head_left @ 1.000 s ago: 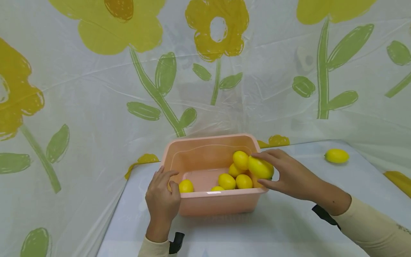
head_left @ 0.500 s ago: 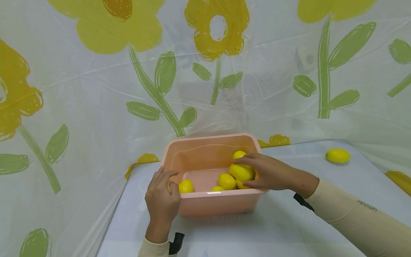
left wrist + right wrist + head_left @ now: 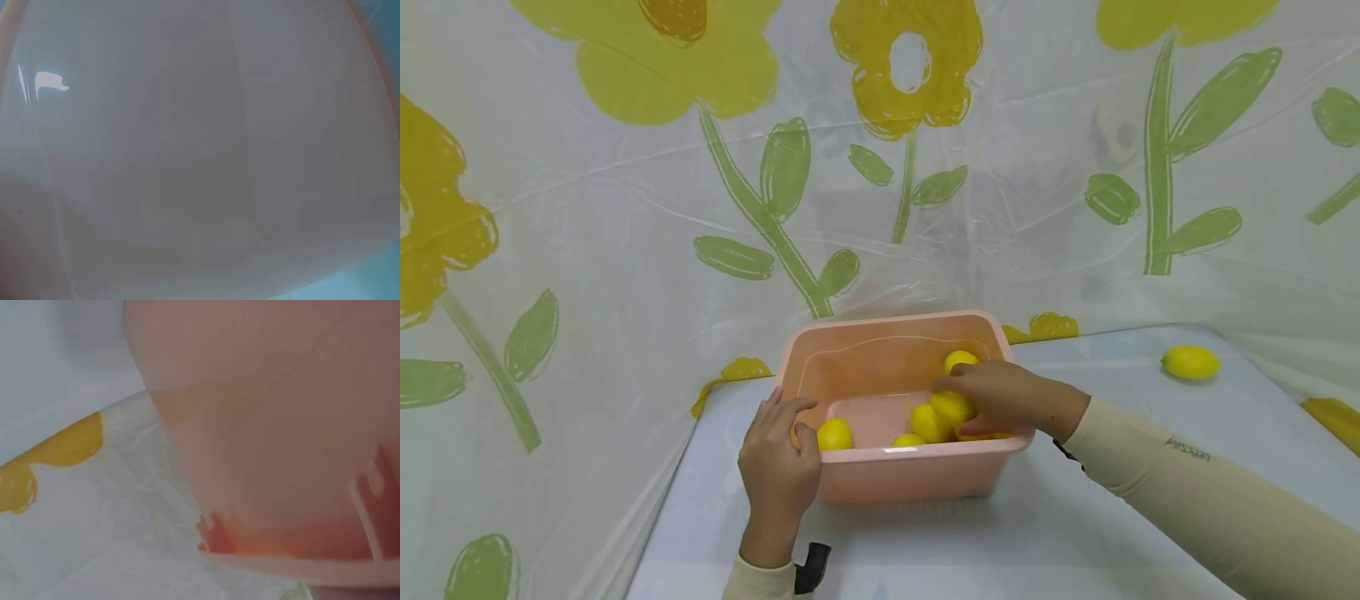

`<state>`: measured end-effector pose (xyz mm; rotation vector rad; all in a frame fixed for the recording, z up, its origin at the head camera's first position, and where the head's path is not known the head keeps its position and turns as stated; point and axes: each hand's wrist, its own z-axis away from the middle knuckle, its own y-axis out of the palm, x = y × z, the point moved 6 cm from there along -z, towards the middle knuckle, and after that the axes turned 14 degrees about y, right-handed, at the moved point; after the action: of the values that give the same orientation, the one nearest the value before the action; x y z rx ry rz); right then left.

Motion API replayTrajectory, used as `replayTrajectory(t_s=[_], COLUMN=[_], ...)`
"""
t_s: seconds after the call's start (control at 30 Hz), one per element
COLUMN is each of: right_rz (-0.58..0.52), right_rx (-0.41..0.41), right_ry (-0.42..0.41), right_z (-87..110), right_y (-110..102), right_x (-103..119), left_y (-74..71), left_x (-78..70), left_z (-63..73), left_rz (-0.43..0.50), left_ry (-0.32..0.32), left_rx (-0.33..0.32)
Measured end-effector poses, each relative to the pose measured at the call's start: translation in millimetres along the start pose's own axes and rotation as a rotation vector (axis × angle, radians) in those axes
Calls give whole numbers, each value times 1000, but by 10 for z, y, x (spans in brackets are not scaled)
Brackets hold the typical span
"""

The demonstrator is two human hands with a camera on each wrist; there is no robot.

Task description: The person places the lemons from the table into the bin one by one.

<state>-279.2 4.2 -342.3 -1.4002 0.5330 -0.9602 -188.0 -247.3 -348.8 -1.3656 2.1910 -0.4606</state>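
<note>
A pink plastic basin point(image 3: 917, 475) stands on the table with several yellow lemons in it. My left hand point(image 3: 780, 458) grips its rim at the near left corner, the fingers bent over the edge. Inside the right end, my right hand point(image 3: 1000, 400) holds a lemon point(image 3: 952, 407) between thumb and fingers, low among the others. One lemon point(image 3: 961, 360) shows behind that hand, another point(image 3: 929, 423) lies just left of it, and a third point(image 3: 835, 434) sits at the left end. The basin's wall fills most of the left wrist view point(image 3: 187, 150) and much of the right wrist view point(image 3: 269, 456).
A single lemon point(image 3: 1191, 362) lies on the white table point(image 3: 1112, 533) at the far right. Behind the table hangs a pale sheet point(image 3: 1030, 233) printed with yellow flowers. The table's left edge runs close to the basin.
My right hand has carried its lemon from over the basin's right rim leftward and down among the other lemons. My left hand and the basin have stayed in place.
</note>
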Motion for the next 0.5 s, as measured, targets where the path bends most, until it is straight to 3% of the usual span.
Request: replayTrajectory(t_s=[0.3, 0.5], right_rz=[160, 238], right_rx=[-40, -15], right_ry=[-23, 23], right_z=[-74, -84], right_y=[47, 77], right_x=[49, 53], left_y=[-29, -12], left_x=[-13, -29], left_z=[-6, -11], left_rz=[0, 3], left_ry=[23, 17], left_rx=[-20, -11])
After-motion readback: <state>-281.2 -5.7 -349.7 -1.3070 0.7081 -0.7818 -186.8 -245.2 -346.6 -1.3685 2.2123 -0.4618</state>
